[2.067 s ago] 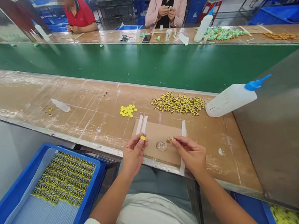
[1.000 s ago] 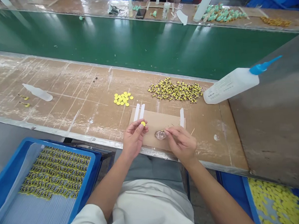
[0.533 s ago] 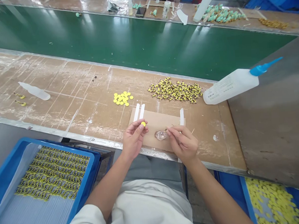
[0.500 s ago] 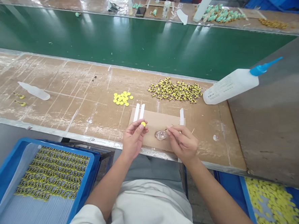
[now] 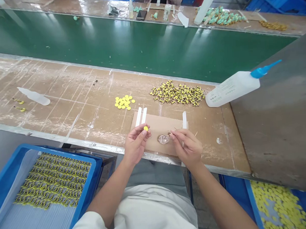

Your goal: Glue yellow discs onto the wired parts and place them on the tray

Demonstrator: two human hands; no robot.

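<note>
My left hand (image 5: pixel 135 143) pinches a small yellow disc (image 5: pixel 146 128) between thumb and forefinger. My right hand (image 5: pixel 188 145) is closed at the fingertips on a tiny dark-and-yellow piece (image 5: pixel 169 134); the fingers cover most of it. Just left of those fingertips, a small clear round dish (image 5: pixel 164 139) rests on a cardboard sheet (image 5: pixel 164 124) with white tape strips. Behind the sheet lie a cluster of yellow discs (image 5: pixel 124 102) and a heap of small black-and-yellow pieces (image 5: pixel 177 94).
A white bottle with a blue nozzle (image 5: pixel 231 89) leans at the right, by a metal panel (image 5: pixel 277 120). A blue tray (image 5: pixel 95 166) with rows of black-and-yellow pieces stands lower left. Yellow pieces (image 5: pixel 280 203) fill a bin lower right. A green belt (image 5: pixel 128 50) runs beyond.
The view has tilted downward since the first frame. My right hand has come left, close to the clear dish, with its small piece. My left hand still holds the yellow disc.
</note>
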